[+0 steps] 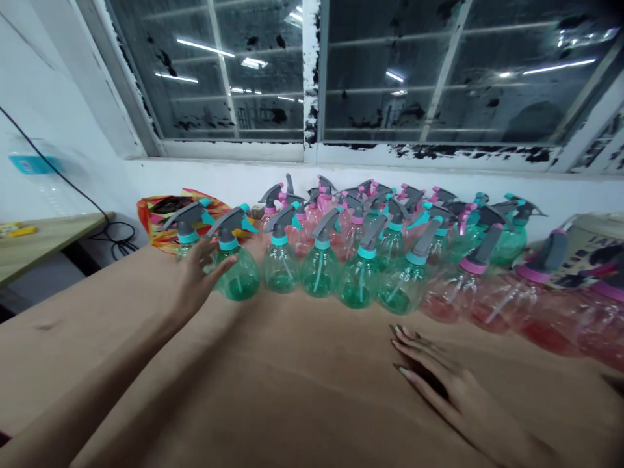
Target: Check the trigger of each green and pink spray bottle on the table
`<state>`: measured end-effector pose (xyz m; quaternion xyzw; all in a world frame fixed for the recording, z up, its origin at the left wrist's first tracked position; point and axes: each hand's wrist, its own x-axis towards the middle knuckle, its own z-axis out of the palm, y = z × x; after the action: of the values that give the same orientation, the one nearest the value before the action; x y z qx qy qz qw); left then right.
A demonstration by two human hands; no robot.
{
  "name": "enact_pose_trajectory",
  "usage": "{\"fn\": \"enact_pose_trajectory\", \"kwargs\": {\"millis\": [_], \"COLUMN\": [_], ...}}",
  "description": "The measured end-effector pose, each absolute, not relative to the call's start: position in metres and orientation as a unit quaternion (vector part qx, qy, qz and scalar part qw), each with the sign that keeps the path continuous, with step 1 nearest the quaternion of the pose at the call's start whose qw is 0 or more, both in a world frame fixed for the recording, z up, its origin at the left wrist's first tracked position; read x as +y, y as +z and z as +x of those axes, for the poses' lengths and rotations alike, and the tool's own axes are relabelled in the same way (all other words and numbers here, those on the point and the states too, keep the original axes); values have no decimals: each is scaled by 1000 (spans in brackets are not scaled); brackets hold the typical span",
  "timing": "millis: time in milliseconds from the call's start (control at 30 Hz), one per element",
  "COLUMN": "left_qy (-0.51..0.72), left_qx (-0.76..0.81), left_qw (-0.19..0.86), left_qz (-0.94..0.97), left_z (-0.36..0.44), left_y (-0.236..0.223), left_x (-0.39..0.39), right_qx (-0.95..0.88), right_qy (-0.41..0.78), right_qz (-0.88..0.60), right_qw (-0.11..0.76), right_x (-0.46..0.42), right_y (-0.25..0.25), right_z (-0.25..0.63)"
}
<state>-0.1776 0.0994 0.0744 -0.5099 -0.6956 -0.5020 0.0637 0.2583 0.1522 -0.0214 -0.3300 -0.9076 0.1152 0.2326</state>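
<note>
— In the head view, where is the green bottle (238,276)?
— On the tabletop (302,370), toward eight o'clock. The left grip (192,284) is half-curled beside it; whether it holds, I cannot tell. The right grip (461,390), toward five o'clock, lies loosely spread, holding nothing.
— Handling?
— Probably light, slippery; take its neck (228,245).

You have green bottles (319,274) of what looks like clear, smooth, glossy plastic, and red bottles (441,305) with the same see-through shine. Their grey trigger heads (373,233) look like more matt, opaque plastic; the turquoise collars (279,240) look smooth and plastic too. Your table (302,383) shows a matt, wood-like surface. The patterned bag (147,220) looks like crinkled plastic. The window panes (268,65) are reflective glass, their frame (311,71) rough with flaking paint.
</note>
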Motion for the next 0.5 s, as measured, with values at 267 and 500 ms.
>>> {"fn": "enact_pose_trajectory", "kwargs": {"millis": [267, 500], "left_qy": [-573, -441], "left_qx": [-656, -701], "left_qw": [57, 76], "left_qz": [-488, -555], "left_z": [-135, -106], "left_y": [82, 82], "left_x": [59, 107], "right_qx": [-904, -909], "right_qy": [127, 123], "right_qz": [-331, -329], "right_qw": [239, 225], "right_x": [152, 153], "right_y": [-23, -26], "right_z": [258, 258]}}
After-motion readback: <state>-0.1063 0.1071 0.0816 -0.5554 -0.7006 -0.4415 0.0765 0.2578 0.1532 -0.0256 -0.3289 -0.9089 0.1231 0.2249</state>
